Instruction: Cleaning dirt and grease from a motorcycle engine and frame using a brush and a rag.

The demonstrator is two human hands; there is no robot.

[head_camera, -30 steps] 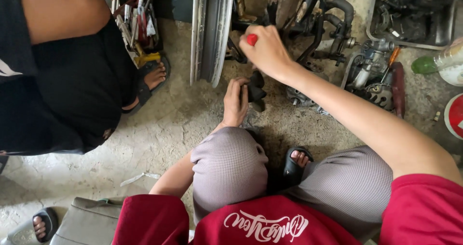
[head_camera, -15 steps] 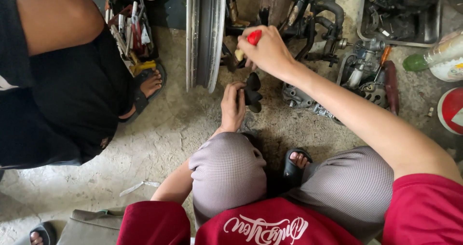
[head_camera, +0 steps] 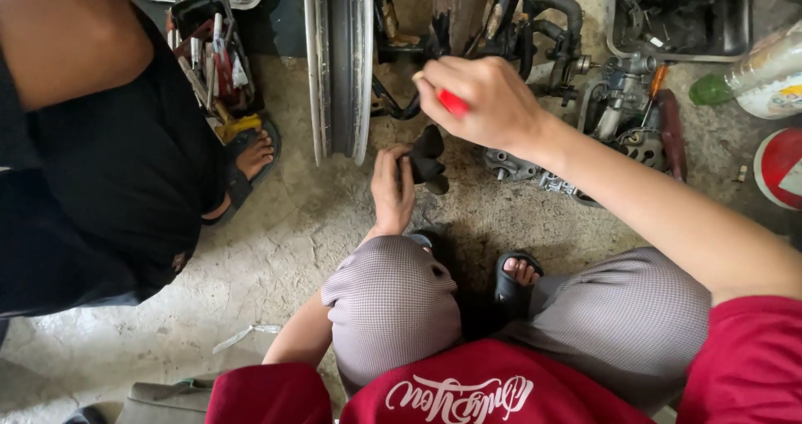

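Observation:
I squat on a concrete floor facing a motorcycle wheel [head_camera: 338, 65] and its black frame parts [head_camera: 535, 23]. My right hand [head_camera: 480, 102] is closed around a red-handled tool [head_camera: 452, 102], held up against the black frame tubes just right of the wheel. My left hand [head_camera: 391, 188] reaches forward between my knees and grips a black part [head_camera: 426, 158] low beside the wheel. What the tool's tip touches is hidden by my fingers.
Another person in black clothes and a sandal [head_camera: 242, 173] squats at the left. A tool tray [head_camera: 213, 56] sits beside them. Engine parts [head_camera: 543, 173], a screwdriver [head_camera: 656, 81], a parts tray [head_camera: 677, 15] and a plastic bottle [head_camera: 752, 69] lie at the right.
My right hand with the red tool has stayed against the frame while my view shifted. My left hand keeps its hold on the black part.

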